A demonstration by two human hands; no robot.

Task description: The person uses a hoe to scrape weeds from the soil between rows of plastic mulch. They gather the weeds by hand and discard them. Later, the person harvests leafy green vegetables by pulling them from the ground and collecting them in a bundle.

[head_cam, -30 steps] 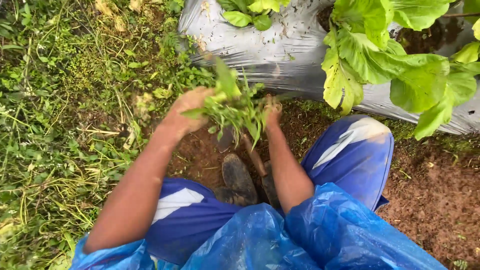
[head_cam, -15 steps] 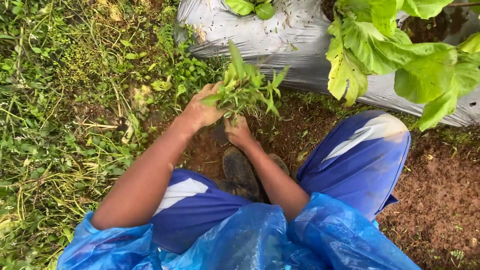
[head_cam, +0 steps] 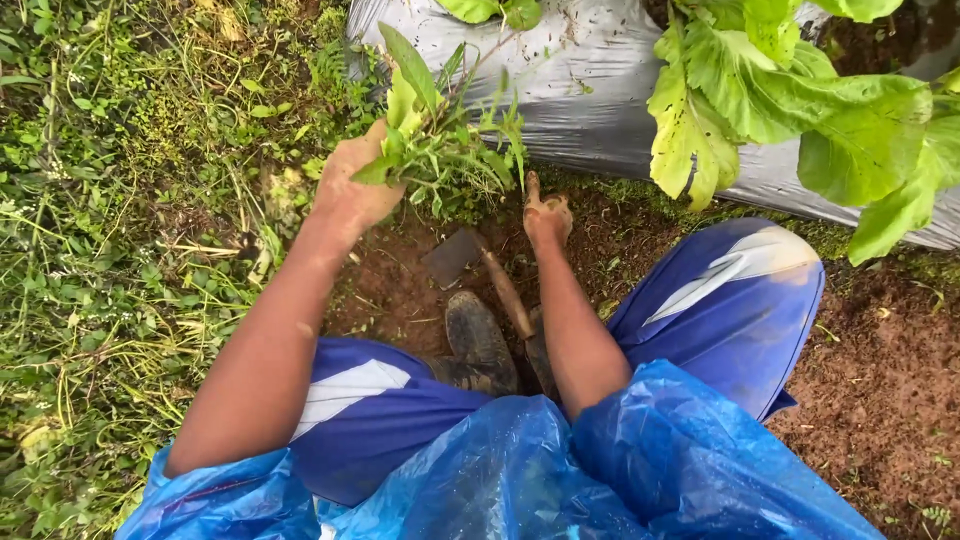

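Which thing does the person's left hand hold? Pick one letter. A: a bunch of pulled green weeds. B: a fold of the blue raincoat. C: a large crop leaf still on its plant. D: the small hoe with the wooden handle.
A: the left hand grips a bunch of green weeds raised above the soil, while the small hoe lies on the ground by the boot.

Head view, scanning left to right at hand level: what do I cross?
Weedy grass → left hand → bunch of pulled weeds held in it → right hand → large green leaves over the grey plastic sheet → bare brown soil.
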